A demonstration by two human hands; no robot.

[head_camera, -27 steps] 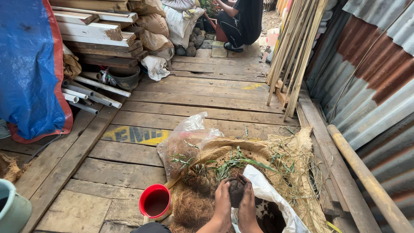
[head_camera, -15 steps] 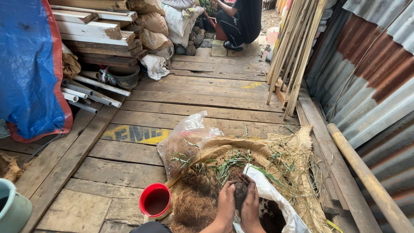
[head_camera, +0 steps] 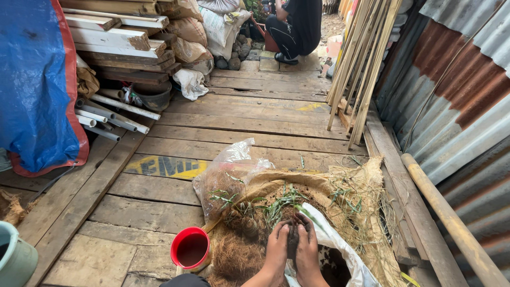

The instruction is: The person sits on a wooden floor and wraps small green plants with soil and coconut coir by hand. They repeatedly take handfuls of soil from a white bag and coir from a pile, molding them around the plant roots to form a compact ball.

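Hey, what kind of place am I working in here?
Probably a makeshift outdoor work shed or yard: rough plank floor, rusty corrugated metal wall, stacked timber and bamboo poles. Your hands press dark soil over a burlap sack.

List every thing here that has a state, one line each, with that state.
Left hand: pressed against the dark clump, fingers curled.
Right hand: pressed against the same clump.
Dark clump: held upright between both hands.
Red cup: upright, open.
Clear plastic bag: open, crumpled, partly filled.
White sack: open, folded back.
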